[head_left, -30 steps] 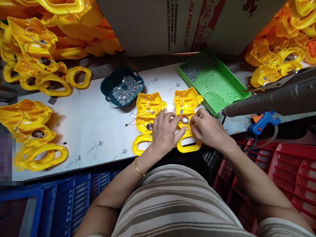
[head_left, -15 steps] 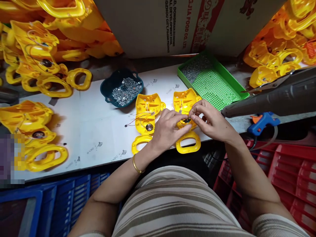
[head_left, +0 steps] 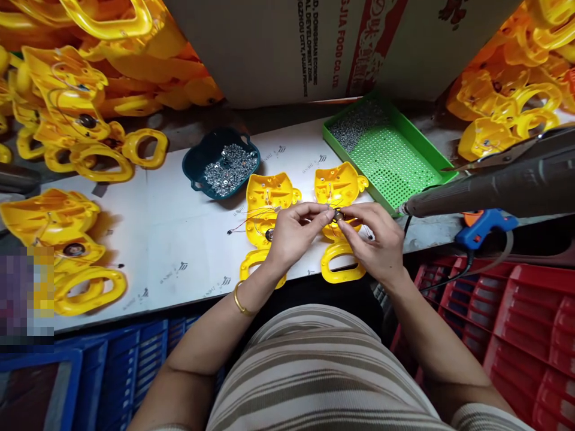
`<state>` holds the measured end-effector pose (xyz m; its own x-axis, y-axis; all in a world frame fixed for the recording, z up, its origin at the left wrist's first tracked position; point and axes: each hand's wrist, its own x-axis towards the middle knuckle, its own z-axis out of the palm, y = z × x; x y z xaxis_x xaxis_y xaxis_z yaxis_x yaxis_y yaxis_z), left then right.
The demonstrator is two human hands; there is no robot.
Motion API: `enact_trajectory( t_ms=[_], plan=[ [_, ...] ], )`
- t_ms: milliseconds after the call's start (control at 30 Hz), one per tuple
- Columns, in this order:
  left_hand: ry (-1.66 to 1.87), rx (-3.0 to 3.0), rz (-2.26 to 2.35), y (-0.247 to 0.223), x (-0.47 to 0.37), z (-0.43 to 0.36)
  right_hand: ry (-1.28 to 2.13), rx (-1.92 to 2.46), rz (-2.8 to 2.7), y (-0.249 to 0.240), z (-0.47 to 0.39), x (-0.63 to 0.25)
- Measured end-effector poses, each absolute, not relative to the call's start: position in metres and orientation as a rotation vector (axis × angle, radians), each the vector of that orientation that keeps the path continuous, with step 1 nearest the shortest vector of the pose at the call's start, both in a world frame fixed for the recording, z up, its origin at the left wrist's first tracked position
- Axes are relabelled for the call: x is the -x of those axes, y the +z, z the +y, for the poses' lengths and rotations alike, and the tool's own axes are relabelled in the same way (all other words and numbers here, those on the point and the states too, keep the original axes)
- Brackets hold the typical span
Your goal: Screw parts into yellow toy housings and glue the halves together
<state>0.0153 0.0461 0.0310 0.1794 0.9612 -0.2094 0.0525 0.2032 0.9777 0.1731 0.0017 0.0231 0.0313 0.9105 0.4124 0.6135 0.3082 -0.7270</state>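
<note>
At the far left, some yellow shells (head_left: 49,206) sit on the white table (head_left: 171,209). Next comes a dark bowl (head_left: 191,157) with lots of tiny shiny bits (head_left: 231,170) in it. Then there is the left yellow shell (head_left: 269,193), lying with its hollow side up. It looks light and stiff, and its round handle (head_left: 245,263) would be a good place to grab it.

The left hand (head_left: 300,230) is beside it, with thumb and finger pinched close together on the left edge of a small round part (head_left: 337,216). That part is over the middle of the right yellow shell (head_left: 338,178), and I can't tell if it touches the shell. It is probably light and hard, but its flat front may dent, so the rim is the best place to hold it. The thin wires (head_left: 331,202) near it look soft and bendy, and a hard tug might snap them.

The right hand (head_left: 376,238) has its thumb and finger nearly closed on the right edge of the round part. Past it sit a green tray (head_left: 406,164) with tiny holes and a blue glue gun (head_left: 487,228)
</note>
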Motion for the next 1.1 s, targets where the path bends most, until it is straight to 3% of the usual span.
enact_trajectory(
  t_ms=[200,400,533,833,1100],
  plan=[
    [0.864,-1.229,1.146,0.027,-0.011,0.049,0.448,1.399,-1.659,0.023,0.006,-0.184],
    [0.988,-2.104,1.352,0.023,0.003,0.044,0.587,1.585,-1.503,0.030,0.002,-0.196],
    [0.729,-2.408,1.385,0.022,-0.004,0.036,0.633,1.568,-1.478,0.028,-0.004,-0.191],
    [0.311,-2.597,1.541,0.028,-0.023,0.041,0.881,1.391,-1.199,0.025,-0.004,-0.184],
    [0.557,-2.378,1.396,0.025,-0.023,0.045,0.886,1.439,-1.297,0.006,-0.004,-0.182]
  ],
)
